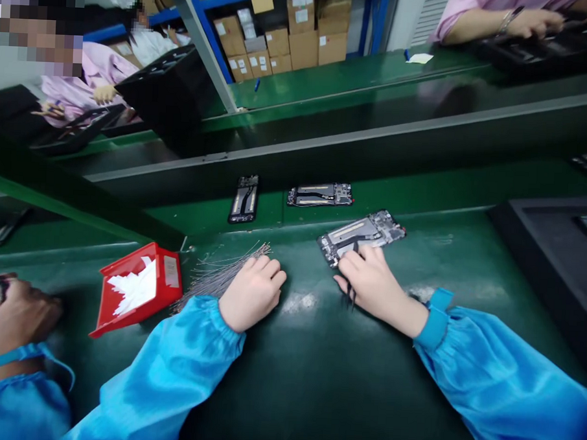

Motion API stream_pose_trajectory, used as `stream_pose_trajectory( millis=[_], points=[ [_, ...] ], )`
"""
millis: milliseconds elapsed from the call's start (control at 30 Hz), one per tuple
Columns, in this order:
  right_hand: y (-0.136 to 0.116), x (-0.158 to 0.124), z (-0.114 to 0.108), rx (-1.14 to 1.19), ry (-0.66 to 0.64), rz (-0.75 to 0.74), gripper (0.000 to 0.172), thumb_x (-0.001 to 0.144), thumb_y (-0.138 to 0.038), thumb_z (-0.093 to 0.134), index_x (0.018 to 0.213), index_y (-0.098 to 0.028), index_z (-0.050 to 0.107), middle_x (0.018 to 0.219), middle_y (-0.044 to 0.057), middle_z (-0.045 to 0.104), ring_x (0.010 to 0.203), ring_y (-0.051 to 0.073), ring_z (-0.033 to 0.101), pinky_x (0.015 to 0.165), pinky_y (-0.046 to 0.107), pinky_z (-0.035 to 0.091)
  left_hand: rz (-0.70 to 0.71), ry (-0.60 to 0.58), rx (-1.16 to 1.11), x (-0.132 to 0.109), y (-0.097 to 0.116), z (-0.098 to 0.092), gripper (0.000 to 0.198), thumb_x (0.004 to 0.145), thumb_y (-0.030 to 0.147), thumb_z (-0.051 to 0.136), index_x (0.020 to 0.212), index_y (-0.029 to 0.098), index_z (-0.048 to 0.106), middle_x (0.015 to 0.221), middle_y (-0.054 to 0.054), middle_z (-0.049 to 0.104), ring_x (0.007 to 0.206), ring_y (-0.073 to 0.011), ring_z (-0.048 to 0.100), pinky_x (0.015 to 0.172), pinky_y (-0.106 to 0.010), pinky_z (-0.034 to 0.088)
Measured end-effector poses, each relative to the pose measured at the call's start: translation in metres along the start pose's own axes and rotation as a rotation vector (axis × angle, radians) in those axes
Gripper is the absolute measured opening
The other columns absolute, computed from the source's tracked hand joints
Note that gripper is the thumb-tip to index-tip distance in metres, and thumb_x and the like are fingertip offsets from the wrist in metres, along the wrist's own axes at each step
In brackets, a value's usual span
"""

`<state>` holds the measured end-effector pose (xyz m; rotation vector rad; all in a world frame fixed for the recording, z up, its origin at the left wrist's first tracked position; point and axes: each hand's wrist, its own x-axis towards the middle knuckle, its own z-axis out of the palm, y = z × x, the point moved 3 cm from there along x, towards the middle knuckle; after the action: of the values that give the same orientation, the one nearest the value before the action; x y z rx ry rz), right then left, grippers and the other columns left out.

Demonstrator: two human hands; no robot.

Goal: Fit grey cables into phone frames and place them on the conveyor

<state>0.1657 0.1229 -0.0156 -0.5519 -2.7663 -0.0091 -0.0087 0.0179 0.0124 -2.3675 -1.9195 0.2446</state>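
Fingers are curled on both bare hands above a green workbench. At left, a red bin faces its open side forward, probably for easy reach to white strips. Beside it, thin grey wires lie bunched, partly behind the left hand, whose fingertips are hidden; their grip cannot be told. One opened phone and another lie toward the far edge, seemingly parked. Rightmost, the right hand clamps apparent black tweezers over a nearer opened phone, angled perhaps for comfortable access.
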Motion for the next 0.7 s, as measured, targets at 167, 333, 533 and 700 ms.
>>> stream_pose_trajectory(
  millis=[167,333,533,700],
  points=[
    [-0.02,0.004,0.009,0.156,-0.047,-0.087,0.01,0.081,-0.015,0.044,0.073,-0.016,0.05,0.076,0.005,0.052,0.074,0.019,0.037,0.064,0.032,0.026,-0.008,0.019,0.108,0.011,0.007,0.003,0.011,0.078,0.012,0.045,0.071,0.015,0.053,0.075,-0.006,0.052,0.075,-0.0217,0.047,0.067,-0.036,0.037],
    [-0.015,0.016,0.001,0.595,0.033,-0.024,0.008,0.084,-0.021,0.046,0.077,-0.016,0.047,0.084,0.006,0.051,0.08,0.017,0.044,0.069,0.03,0.036,-0.068,0.097,-0.106,0.033,0.015,0.008,0.009,0.082,0.019,0.044,0.077,0.017,0.052,0.079,-0.004,0.053,0.076,-0.0188,0.048,0.067,-0.032,0.037],
    [0.002,0.026,-0.005,0.996,0.086,0.145,0.019,0.087,-0.022,0.042,0.07,-0.019,0.05,0.079,0.002,0.05,0.078,0.013,0.05,0.072,0.028,0.04,-0.193,0.145,-0.291,0.043,0.03,0.02,0.008,0.083,0.019,0.042,0.08,0.018,0.05,0.077,-0.001,0.053,0.073,-0.0164,0.048,0.067,-0.028,0.037],
    [0.003,0.024,0.002,1.058,0.052,0.219,0.002,0.076,-0.017,0.055,0.076,-0.018,0.054,0.078,0.001,0.054,0.074,0.013,0.053,0.068,0.027,0.043,-0.206,0.211,-0.408,0.038,0.03,0.026,0.008,0.081,0.017,0.044,0.076,0.018,0.05,0.075,-0.001,0.051,0.072,-0.0145,0.047,0.067,-0.026,0.038]
  ],
)
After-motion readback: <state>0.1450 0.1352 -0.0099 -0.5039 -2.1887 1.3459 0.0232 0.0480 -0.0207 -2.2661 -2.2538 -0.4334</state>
